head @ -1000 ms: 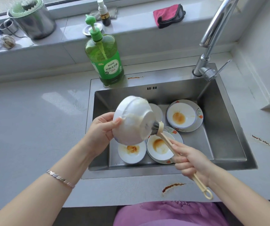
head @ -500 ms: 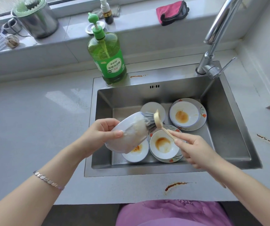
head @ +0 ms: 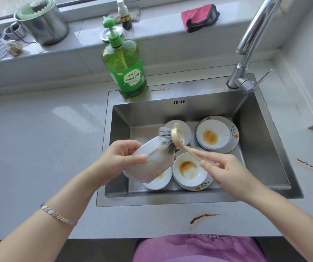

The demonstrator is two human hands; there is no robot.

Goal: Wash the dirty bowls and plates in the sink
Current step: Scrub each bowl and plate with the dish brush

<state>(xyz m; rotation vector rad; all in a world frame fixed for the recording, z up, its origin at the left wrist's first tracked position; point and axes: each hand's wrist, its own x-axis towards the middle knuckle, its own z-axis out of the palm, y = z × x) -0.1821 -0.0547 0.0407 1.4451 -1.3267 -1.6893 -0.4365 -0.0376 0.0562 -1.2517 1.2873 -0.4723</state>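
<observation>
- While being held tilted over the sink's (head: 265,148) front-left corner, the soapy bowl (head: 151,165) is sitting in the left hand (head: 118,159), fingers clamping its rim.
- The right hand (head: 229,174) is pinching the brush (head: 178,138) handle, bristles touching the bowl.

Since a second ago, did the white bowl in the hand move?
Yes. The held bowl sank lower, toward the stained bowl lying front-left in the sink.

Sink (head: 261,157) set in the surface (head: 38,148); dishes (head: 213,135) lie in its middle and right. Soap bottle (head: 126,72) stands at the sink's back left corner, tap (head: 246,53) at the back right. On the windowsill (head: 161,36) behind: pot (head: 42,25) left, spray bottle (head: 125,16) centre, cloth (head: 199,17) right. Over the sink's front left, the left hand (head: 118,157) holds a bowl (head: 151,161); the brush (head: 172,138) in the right hand (head: 227,171) touches its far end.
</observation>
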